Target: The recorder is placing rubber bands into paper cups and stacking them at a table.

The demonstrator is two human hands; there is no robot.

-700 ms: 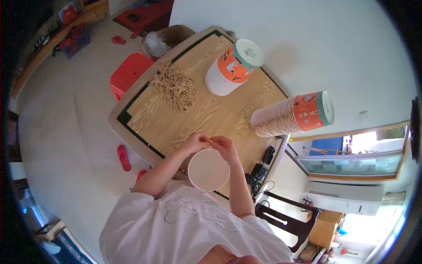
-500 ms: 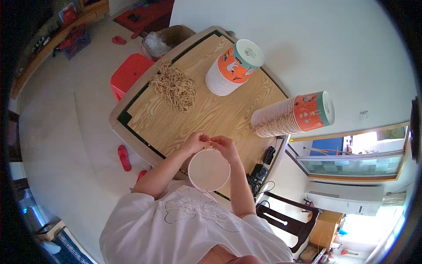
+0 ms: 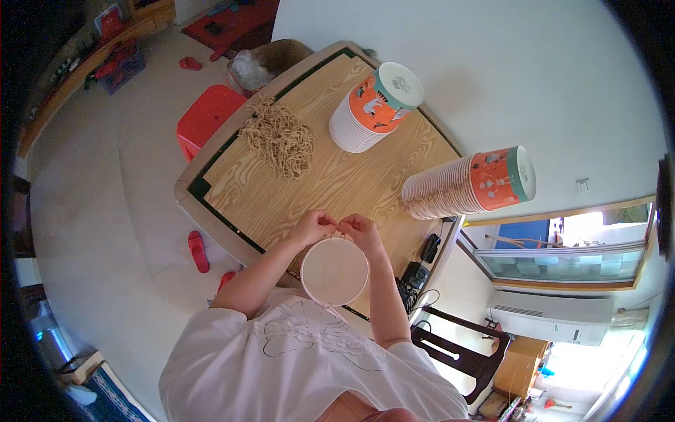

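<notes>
Head view. My left hand [image 3: 314, 226] and right hand [image 3: 360, 231] meet at the far rim of a round white paper cup [image 3: 335, 271], fingers of both pinched together on that rim and a bit of tan string there. Cup held over the near edge of the wood-grain tabletop [image 3: 330, 179]; its smooth pale inside looks bare. On the tabletop: loose tangle of tan fibre cord [image 3: 280, 137], and two ribbed nested stacks of orange-printed cups, one [image 3: 375, 105] leaning, one [image 3: 467, 183] lying sideways.
</notes>
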